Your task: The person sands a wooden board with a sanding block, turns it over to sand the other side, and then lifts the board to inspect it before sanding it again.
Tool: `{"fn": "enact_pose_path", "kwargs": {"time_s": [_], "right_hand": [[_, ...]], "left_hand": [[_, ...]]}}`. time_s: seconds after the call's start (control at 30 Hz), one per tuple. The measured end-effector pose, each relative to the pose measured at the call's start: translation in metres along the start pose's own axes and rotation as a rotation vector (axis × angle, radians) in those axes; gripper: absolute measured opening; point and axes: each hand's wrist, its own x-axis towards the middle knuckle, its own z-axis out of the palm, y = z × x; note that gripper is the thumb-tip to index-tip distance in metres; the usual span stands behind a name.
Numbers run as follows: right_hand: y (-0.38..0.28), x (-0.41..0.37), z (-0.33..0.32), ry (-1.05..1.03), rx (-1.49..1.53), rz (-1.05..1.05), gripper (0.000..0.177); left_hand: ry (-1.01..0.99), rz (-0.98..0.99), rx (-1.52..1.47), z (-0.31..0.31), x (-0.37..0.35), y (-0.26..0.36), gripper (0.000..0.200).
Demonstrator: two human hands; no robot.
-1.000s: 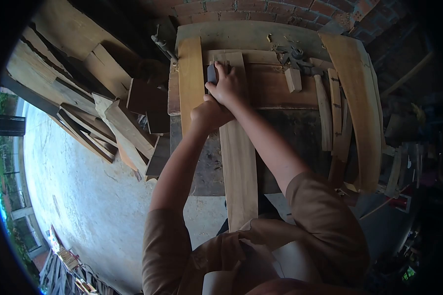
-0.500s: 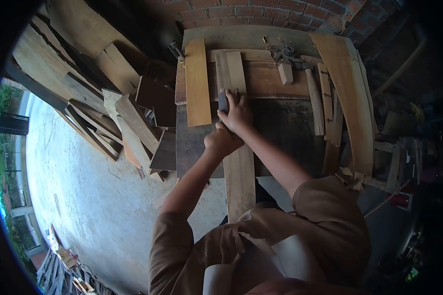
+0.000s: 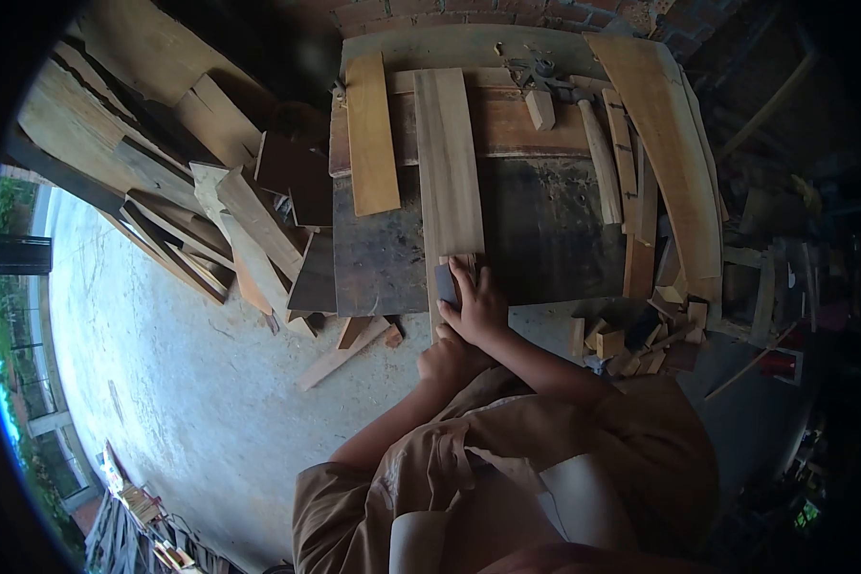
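Observation:
A long pale board (image 3: 450,163) lies lengthwise on the dark workbench (image 3: 555,249), its near end running under my hands toward my body. My right hand (image 3: 478,301) is wrapped round a small block tool (image 3: 447,286) with a grey side, which rests on the board near the bench's front edge. Just behind it, my left hand (image 3: 450,356) is closed and pressed close to my right wrist; whatever its fingers hold is hidden. A yellowish board (image 3: 373,134) lies to the left of the pale board.
A hammer with a wooden handle (image 3: 600,163), a wooden block (image 3: 540,110) and a wide plank (image 3: 660,143) lie on the bench's right side. Offcuts (image 3: 641,344) are piled at the bench's front right. Stacked boards (image 3: 163,143) lean at the left.
Both hands and the block tool have moved along the board toward my body, from mid-bench to its front edge. The head view has shifted slightly, and more floor offcuts show.

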Motion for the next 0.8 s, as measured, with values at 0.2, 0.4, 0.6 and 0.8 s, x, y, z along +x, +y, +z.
{"fn": "enact_pose_path", "kwargs": {"time_s": [0.2,0.4,0.6,0.8], "right_hand": [[0.008,0.139,-0.013,0.043,0.000,0.111,0.070],[0.028,0.319,-0.027,0.049,-0.019,0.150,0.066],[0.040,0.399,-0.033,0.114,0.001,0.158,0.067],[0.034,0.303,-0.018,0.036,-0.072,0.176,0.072]], "left_hand": [[0.112,0.085,0.076,-0.093,0.102,0.026,0.098],[0.223,0.131,0.091,-0.207,0.220,0.061,0.102],[0.333,0.178,0.110,-0.251,0.288,0.076,0.102],[0.254,0.143,0.125,-0.187,0.215,0.054,0.091]]}}
